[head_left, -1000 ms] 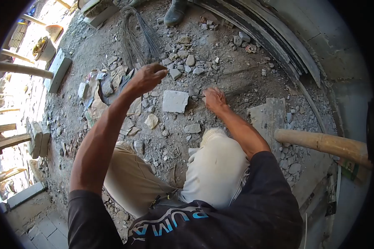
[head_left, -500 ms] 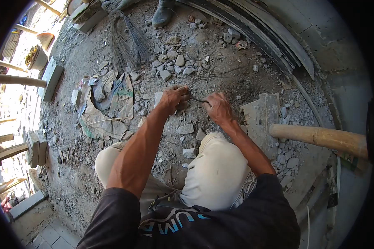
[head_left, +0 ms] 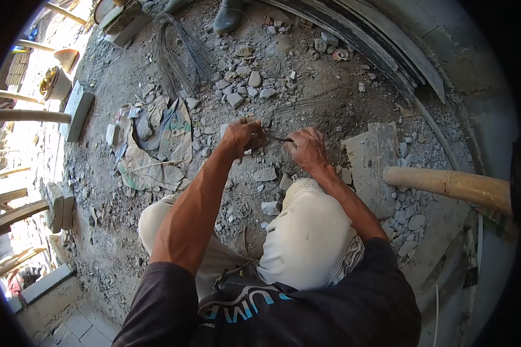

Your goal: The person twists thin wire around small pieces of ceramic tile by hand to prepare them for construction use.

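My left hand (head_left: 241,137) is closed, its thumb and fingers pinched together just above the rubble floor. A short, dark, slightly bent metal rod (head_left: 278,138) spans the gap between my hands. Its left end meets my left fingertips, and my right hand (head_left: 307,147) is wrapped round its right end. What lies inside each grip is hidden by the fingers. Beyond my hands are loose stones (head_left: 255,79) and a bundle of thin wire (head_left: 182,55). A torn, dirty paper sack (head_left: 156,170) lies to the left of my left hand.
A bamboo pole (head_left: 446,184) juts in from the right, by a flat board (head_left: 382,165). Long dark strips (head_left: 382,52) run along the wall. A boot (head_left: 227,18) stands at the top. Grey blocks (head_left: 77,113) and more poles line the left side.
The view has shifted slightly, so the ground appears a little further right. My hands keep nearly the same position, with the rod still between them.
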